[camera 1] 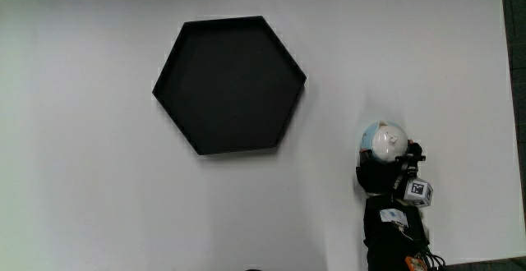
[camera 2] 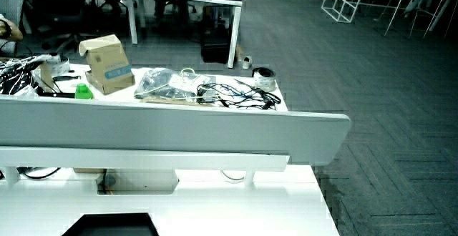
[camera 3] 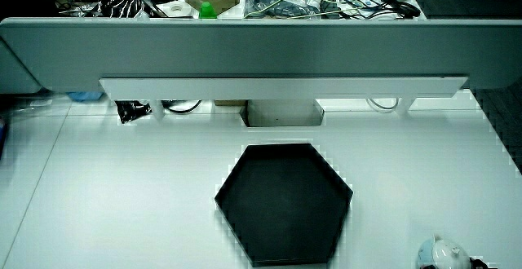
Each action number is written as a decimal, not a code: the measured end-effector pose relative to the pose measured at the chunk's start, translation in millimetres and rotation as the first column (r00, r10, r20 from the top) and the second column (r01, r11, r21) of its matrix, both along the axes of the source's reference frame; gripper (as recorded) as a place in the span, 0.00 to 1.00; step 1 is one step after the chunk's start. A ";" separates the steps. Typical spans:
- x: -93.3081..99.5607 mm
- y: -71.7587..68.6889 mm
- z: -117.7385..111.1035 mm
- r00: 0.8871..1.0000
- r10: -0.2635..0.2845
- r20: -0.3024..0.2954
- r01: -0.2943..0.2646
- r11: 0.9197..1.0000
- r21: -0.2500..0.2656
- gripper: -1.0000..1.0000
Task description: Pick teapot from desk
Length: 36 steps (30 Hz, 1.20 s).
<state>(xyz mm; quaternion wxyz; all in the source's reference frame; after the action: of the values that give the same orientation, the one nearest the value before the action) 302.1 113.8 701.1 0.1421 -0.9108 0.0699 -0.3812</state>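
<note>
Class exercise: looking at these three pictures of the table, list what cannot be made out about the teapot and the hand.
- Small white and pale blue teapot: main view, its near part covered by the black gloved hand, so the grip is unclear.
- Teapot in a side view: cut by the picture edge.
- Black hexagonal tray in a side view: only an edge shows.

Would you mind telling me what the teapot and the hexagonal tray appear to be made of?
The teapot looks like glazed ceramic: a pale, rounded body with a bright sheen, though glossy plastic is possible. The hexagonal tray looks matte black with no reflections, perhaps plastic or coated board; its material stays uncertain.
</note>
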 end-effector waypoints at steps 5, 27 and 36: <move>5.8 -3.8 -3.0 0.999 0.003 -0.034 -0.004 0.999 -0.032 1.00; 18.6 8.7 2.9 0.994 0.058 -0.092 -0.061 0.998 -0.028 1.00; 19.4 5.2 -2.3 0.993 0.060 -0.101 -0.065 0.997 -0.048 1.00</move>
<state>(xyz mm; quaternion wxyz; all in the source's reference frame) 321.5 119.0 698.8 0.1268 -0.9337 0.0384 -0.3326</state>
